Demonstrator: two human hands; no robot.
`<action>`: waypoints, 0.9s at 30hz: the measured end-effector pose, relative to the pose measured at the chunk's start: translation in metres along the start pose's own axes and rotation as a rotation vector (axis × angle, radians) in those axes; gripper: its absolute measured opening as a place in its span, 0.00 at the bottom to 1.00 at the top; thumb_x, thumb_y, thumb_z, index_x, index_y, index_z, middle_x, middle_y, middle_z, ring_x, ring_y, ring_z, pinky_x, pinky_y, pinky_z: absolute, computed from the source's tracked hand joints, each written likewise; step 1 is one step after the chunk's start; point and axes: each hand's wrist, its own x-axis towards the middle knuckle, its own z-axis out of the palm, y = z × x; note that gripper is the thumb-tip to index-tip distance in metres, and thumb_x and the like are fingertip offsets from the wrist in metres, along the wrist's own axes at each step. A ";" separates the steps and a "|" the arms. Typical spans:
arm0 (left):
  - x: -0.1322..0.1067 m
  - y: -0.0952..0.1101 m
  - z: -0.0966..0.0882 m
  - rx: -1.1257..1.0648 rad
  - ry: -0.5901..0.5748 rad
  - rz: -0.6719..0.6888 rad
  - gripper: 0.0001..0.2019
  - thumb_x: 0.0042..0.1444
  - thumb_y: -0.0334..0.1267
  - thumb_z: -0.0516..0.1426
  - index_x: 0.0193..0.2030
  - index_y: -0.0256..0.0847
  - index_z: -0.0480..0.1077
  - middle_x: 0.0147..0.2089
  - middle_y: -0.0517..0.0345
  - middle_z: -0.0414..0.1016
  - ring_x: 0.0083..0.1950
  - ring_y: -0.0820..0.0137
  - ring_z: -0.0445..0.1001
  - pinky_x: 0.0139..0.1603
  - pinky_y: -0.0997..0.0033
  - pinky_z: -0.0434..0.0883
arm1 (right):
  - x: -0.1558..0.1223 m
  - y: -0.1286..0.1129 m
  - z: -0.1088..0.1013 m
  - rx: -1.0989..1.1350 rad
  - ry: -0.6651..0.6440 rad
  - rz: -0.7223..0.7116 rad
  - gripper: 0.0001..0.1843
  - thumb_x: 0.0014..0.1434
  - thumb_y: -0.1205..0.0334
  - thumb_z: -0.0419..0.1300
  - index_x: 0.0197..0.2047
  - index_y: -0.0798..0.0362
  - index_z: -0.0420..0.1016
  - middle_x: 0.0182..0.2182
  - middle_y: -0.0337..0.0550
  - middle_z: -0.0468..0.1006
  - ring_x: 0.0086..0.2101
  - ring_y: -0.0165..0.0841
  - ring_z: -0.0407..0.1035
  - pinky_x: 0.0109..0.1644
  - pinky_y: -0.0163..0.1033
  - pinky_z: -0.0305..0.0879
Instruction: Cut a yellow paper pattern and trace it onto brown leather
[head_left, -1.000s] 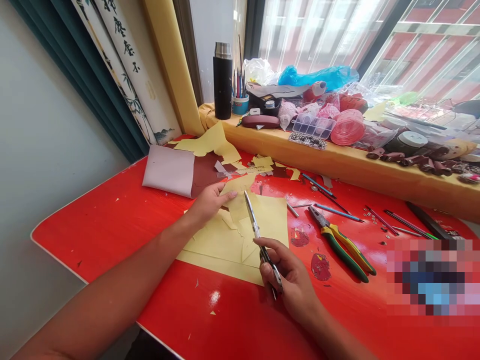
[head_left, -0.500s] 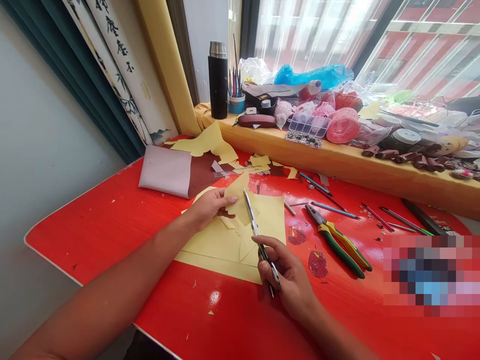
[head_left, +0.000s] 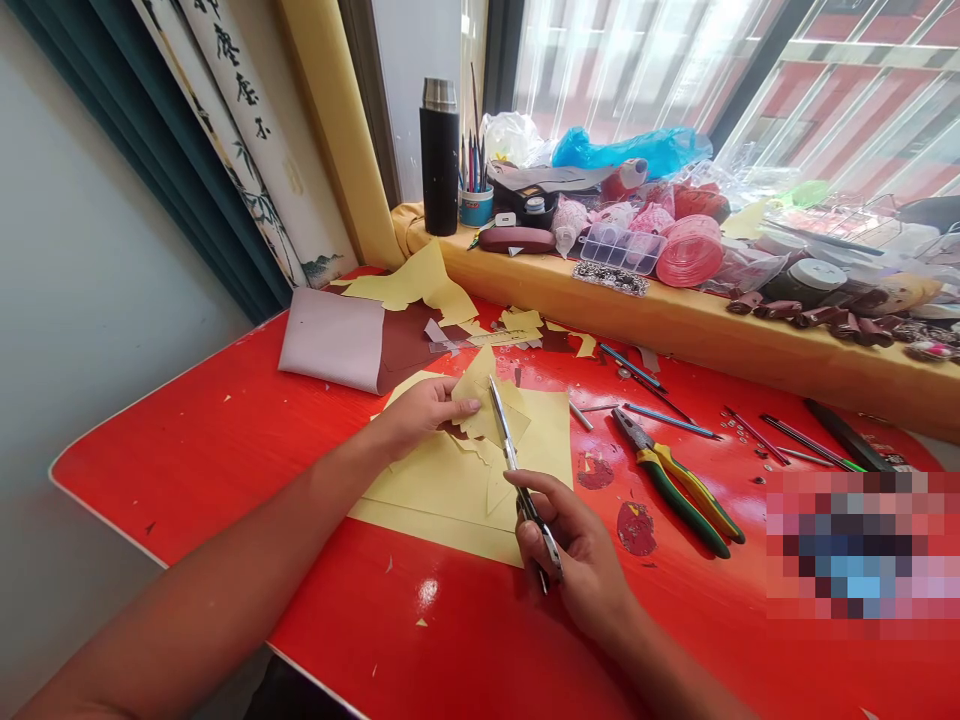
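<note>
My left hand (head_left: 424, 415) pinches a small piece of yellow paper (head_left: 474, 380) with a jagged lower edge, thumb on top. A pair of scissors (head_left: 511, 445) is in my right hand (head_left: 581, 550), its fingers wrapped round the handles. The blades point away from me and lie against the yellow piece, looking nearly closed; the exact contact is hard to make out. Beneath both hands, larger yellow sheets (head_left: 442, 520) lie stacked on the red table (head_left: 225, 440).
Pliers (head_left: 675, 480) with green and yellow handles lie to the right, near thin rods (head_left: 671, 420). Yellow offcuts (head_left: 521, 320) and a folded pale sheet (head_left: 330, 340) lie behind. A black flask (head_left: 439, 165) and bagged supplies crowd the window ledge (head_left: 525, 270).
The yellow piece in my left hand has shifted slightly and turned, so a corner now shows right of the blades. My right hand and the scissors have hardly moved.
</note>
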 end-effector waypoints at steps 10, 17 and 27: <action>-0.002 0.002 -0.001 0.009 0.058 0.009 0.24 0.54 0.61 0.70 0.41 0.39 0.79 0.33 0.57 0.81 0.31 0.70 0.77 0.32 0.71 0.73 | -0.002 0.003 -0.001 -0.040 -0.001 0.015 0.30 0.66 0.35 0.66 0.61 0.47 0.76 0.24 0.28 0.62 0.17 0.26 0.62 0.19 0.33 0.62; -0.003 0.000 -0.001 -0.033 0.079 0.040 0.22 0.56 0.59 0.70 0.42 0.40 0.80 0.36 0.56 0.83 0.33 0.67 0.79 0.36 0.69 0.74 | -0.001 0.002 -0.001 -0.057 -0.018 0.020 0.32 0.66 0.33 0.65 0.61 0.48 0.76 0.25 0.28 0.61 0.18 0.27 0.63 0.20 0.32 0.59; -0.004 0.000 0.001 0.033 0.066 0.032 0.23 0.55 0.60 0.69 0.38 0.40 0.80 0.35 0.55 0.82 0.34 0.65 0.78 0.36 0.68 0.73 | -0.002 -0.001 0.000 -0.023 -0.009 0.023 0.30 0.66 0.36 0.66 0.61 0.48 0.76 0.24 0.28 0.61 0.17 0.27 0.62 0.19 0.33 0.62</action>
